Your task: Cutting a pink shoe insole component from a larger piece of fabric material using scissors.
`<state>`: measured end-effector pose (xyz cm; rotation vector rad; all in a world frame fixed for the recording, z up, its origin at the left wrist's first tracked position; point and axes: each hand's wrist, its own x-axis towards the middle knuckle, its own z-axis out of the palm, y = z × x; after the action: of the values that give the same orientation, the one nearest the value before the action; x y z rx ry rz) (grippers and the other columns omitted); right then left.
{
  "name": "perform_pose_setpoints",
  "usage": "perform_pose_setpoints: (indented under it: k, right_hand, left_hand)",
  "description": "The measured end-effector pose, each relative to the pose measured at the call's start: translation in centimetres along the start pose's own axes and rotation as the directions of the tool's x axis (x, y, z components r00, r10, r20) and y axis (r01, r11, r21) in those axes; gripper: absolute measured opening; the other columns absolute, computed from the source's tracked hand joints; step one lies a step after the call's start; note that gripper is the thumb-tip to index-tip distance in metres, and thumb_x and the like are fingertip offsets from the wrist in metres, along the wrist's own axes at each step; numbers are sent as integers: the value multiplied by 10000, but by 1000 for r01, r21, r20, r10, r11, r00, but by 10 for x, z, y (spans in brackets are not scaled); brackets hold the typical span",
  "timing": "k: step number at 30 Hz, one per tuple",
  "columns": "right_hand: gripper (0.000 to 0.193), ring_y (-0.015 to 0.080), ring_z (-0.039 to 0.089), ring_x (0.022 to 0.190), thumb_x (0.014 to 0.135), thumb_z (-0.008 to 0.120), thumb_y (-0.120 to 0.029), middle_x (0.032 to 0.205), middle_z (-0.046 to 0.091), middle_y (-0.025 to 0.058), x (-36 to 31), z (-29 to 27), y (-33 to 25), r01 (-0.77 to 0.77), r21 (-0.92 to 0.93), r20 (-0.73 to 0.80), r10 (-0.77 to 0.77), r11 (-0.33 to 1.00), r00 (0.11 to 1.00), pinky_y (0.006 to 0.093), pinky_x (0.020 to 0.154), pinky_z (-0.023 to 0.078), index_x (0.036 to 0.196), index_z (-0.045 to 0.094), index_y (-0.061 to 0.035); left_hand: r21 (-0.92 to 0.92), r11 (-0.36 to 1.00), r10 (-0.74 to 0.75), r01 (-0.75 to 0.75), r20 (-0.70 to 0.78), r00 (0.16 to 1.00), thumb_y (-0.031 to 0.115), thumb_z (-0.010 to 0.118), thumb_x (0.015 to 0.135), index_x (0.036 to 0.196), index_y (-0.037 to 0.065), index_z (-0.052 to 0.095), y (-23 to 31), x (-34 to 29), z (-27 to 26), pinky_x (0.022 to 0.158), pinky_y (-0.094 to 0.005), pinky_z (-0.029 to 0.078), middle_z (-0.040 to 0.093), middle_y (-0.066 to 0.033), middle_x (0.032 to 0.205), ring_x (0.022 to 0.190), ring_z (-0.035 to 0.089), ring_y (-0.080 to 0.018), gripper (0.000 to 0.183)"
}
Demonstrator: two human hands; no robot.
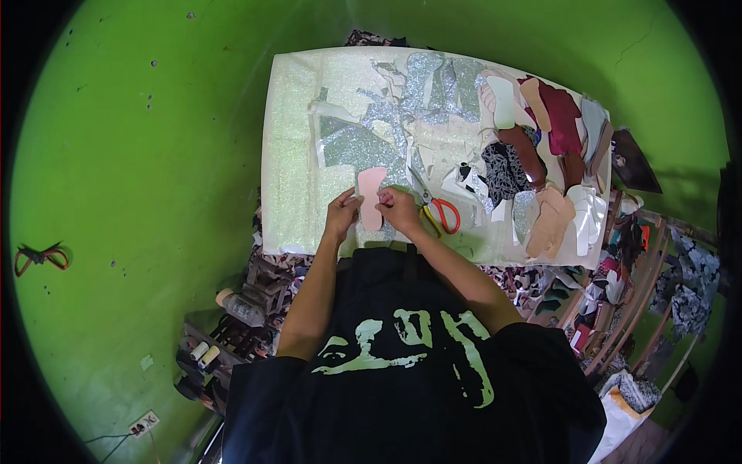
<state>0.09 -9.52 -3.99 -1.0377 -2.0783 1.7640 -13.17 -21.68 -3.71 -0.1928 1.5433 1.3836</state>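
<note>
A pink sole-shaped piece (371, 185) stands lengthwise before me, above the front part of a table (294, 155) covered in glittery pale sheet. My left hand (342, 216) is closed at its left edge, thumb and fingertips against it. On the opposite edge my right hand (399, 210) pinches it with bent fingers, partly hiding that side. Right beside my right hand lies a pair of scissors (439, 213) with one red and one yellow handle, blades pointing away from me. Silvery glitter sheet scraps (359, 143) are spread just beyond the pink piece.
At the table's right lie sole-shaped pieces, including a pale one (502, 100) and tan ones (550, 220), among dark red (562, 116) and patterned black fabric (506, 166). A slatted wooden rack (630, 286) with scraps stands at right. A plastic bottle (241, 308) sits lower left.
</note>
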Motion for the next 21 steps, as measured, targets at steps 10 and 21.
perform_pose_setpoints:
  k: [10,21]
  right_hand:
    - [290,241,696,732,733,784,-48,805,692,143,4,3,-1,13,-68,-20,-14,998,1000,340,691,557,1003,684,-11]
    - [267,233,703,769,797,748,-82,848,701,157,-6,-15,-9,5,-136,54,2,991,999,340,702,558,1046,674,-19]
  left_hand:
    - [177,984,9,-16,39,999,37,761,832,1413,26,472,0,3,-8,569,-235,457,598,32,867,669,559,-73,649]
    - [667,612,467,-425,128,875,4,764,746,1440,202,441,9,-9,10,671,-346,541,635,-123,922,757,654,-210,791]
